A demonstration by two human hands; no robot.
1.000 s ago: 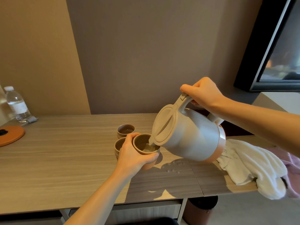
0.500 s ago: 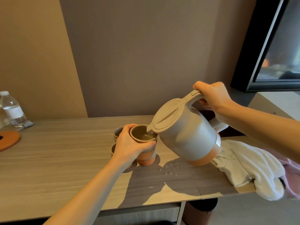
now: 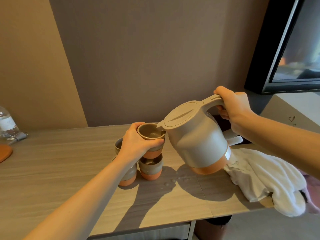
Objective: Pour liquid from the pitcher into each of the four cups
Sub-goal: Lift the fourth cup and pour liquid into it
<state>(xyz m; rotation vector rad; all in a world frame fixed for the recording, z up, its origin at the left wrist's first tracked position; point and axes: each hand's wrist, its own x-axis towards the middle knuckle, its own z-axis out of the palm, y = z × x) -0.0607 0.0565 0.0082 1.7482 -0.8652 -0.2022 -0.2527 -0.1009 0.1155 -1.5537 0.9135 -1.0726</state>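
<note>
My right hand [image 3: 231, 107] grips the handle of a grey pitcher [image 3: 197, 141] with an orange base, held above the table and tilted slightly left. Its spout touches the rim of a grey and orange cup [image 3: 151, 135] that my left hand [image 3: 136, 144] holds lifted in the air. That cup has liquid in its bottom. Directly below it a second cup [image 3: 151, 168] stands on the wooden table [image 3: 52, 161]. A third cup [image 3: 128, 177] sits partly under my left forearm. Behind my left hand a fourth cup [image 3: 118, 145] peeks out.
Water drops [image 3: 174, 181] lie on the table right of the cups. A white towel [image 3: 263, 179] hangs over the table's right edge. A water bottle [image 3: 7, 125] and an orange coaster [image 3: 5, 153] sit at the far left. A dark screen [image 3: 294, 49] hangs upper right.
My left hand has lifted the cup off the table and raised it above the other cups. The pitcher has swung back from a steep pouring tilt to nearly upright.
</note>
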